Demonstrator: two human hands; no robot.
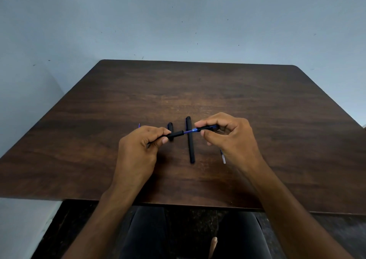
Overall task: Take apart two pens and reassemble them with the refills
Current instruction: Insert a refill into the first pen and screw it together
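My left hand grips a black pen barrel above the table. My right hand pinches the pen's front section. A blue refill shows in the gap between the two parts. Under them a second black pen lies whole on the wooden table, pointing away from me. A black cap lies just left of it, partly behind the held barrel. A clear refill pokes out below my right hand. A thin purple tip shows behind my left hand.
The table stands against a pale blue wall. Its front edge runs just above my dark-clothed knees. Bare wood stretches to both sides and behind the pens.
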